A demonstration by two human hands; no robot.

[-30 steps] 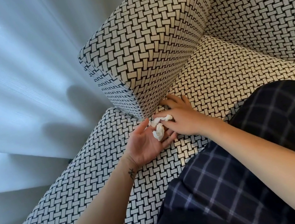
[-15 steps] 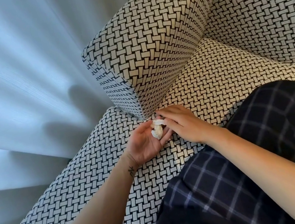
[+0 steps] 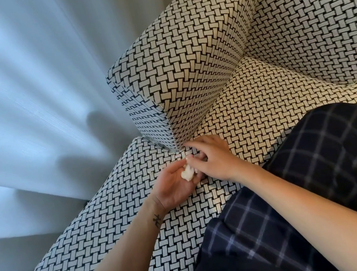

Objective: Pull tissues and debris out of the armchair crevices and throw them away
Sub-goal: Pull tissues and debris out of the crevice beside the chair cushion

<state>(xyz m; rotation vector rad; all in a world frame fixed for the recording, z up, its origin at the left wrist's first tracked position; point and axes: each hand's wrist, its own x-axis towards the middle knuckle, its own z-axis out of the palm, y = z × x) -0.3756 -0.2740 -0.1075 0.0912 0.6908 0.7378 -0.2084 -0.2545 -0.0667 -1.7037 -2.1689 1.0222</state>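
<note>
Tissue wad (image 3: 187, 173): small, white, crumpled, lying in the upturned palm of the left hand (image 3: 174, 185), just in front of the armrest's (image 3: 185, 74) lower front corner, above the seat cushion (image 3: 262, 101). Change over the last second: a strip of tissue that stretched between the two hands is now bunched into one compact lump, and the right hand (image 3: 214, 159) has come off the crevice (image 3: 181, 148) and moved over the left palm. Reading: one retrieval from this gap is done and the find is being pooled for disposal. Nothing thrown away yet, no bin in sight. Left hand: palm up, fingers only lightly curved, so the wad rests in it rather than being clenched; its fingertips are partly hidden under the right hand. Forearm lies along the cushion edge, small tattoo at the wrist. Right hand: knuckles up, fingers curled down over the left fingers, forefinger reaching toward the corner seam, thumb tip just above the wad. Whether it pinches tissue cannot be told. Dark plaid trousers (image 3: 300, 185) at lower right; pale curtain (image 3: 22, 91) at left.
</note>
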